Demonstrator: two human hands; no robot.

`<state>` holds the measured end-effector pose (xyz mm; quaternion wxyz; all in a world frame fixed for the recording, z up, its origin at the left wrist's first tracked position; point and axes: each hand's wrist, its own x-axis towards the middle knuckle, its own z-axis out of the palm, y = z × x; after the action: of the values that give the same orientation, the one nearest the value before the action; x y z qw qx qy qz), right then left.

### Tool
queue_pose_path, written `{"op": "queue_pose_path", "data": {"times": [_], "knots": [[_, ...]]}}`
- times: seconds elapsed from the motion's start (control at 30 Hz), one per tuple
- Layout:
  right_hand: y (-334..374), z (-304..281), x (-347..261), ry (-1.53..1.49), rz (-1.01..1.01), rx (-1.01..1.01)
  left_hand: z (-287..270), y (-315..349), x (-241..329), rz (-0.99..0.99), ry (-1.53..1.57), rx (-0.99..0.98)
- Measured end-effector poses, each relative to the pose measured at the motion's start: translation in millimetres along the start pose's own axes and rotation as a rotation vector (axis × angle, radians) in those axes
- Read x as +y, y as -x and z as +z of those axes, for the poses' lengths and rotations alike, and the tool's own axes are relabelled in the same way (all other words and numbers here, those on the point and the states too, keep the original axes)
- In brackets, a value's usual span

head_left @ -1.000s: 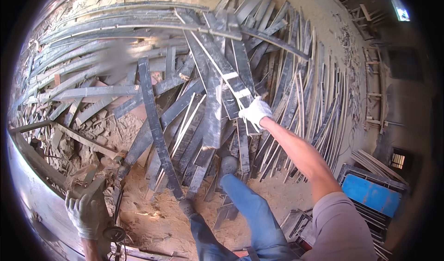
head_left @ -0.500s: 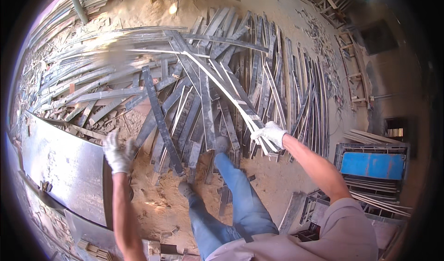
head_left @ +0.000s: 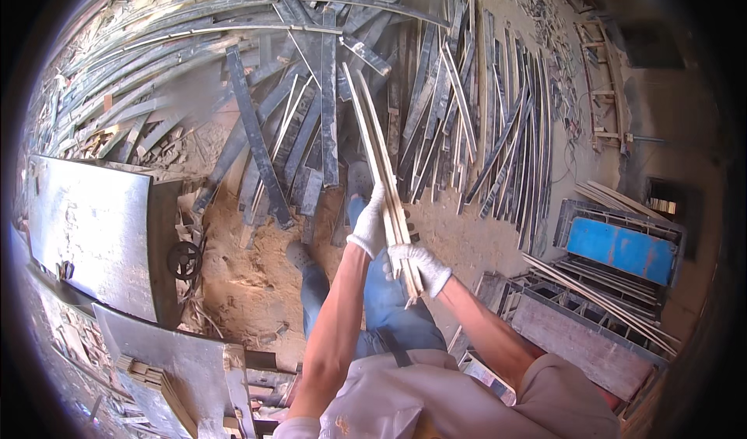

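Observation:
Several long, narrow wooden strips (head_left: 370, 139) with pale edges lie together as a thin bundle in front of my body, pointing away from me. My left hand (head_left: 371, 225), in a white glove, is closed on the bundle's left side partway along it. Nearer to me, my gloved right hand (head_left: 419, 265) grips the same strips close to their near end. Part of the fingers of both hands is hidden by the wood. Beyond the hands spreads a large, loose pile of dark-faced strips (head_left: 331, 112) on the floor.
At left stands a metal-topped machine table (head_left: 89, 233) with a dark handwheel (head_left: 185, 260) beside it. A second metal table (head_left: 191, 365) is closer to me. On the right is a rack with a blue panel (head_left: 621, 250) and stacked strips. Sawdust covers the floor (head_left: 241, 299).
My left hand has come from over beside the metal table to close on the strips. My right hand has drawn them toward my body, off the pile.

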<state>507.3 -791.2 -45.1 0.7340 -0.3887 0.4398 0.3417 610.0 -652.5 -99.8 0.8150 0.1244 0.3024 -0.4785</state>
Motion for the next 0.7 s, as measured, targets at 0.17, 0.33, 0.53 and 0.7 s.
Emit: {"op": "queue_pose_path", "data": {"times": [0.17, 0.33, 0.53, 0.7], "knots": [[44.9, 18.4, 29.3, 0.149, -0.148, 0.077, -10.6, 2.5, -44.6, 0.177, -0.115, 0.152], [88.1, 8.9, 36.4, 0.171, -0.256, -0.013, 27.0, 41.6, -64.3, 0.329, -0.181, 0.136], [105.8, 19.4, 22.6, 0.355, -0.523, -0.183, 54.6, 72.6, -58.1, 0.612, -0.313, -0.009], [129.8, 37.2, 4.2, 0.525, -0.615, -0.294, 102.3, 132.5, -46.5, 0.750, -0.427, -0.094]]}}
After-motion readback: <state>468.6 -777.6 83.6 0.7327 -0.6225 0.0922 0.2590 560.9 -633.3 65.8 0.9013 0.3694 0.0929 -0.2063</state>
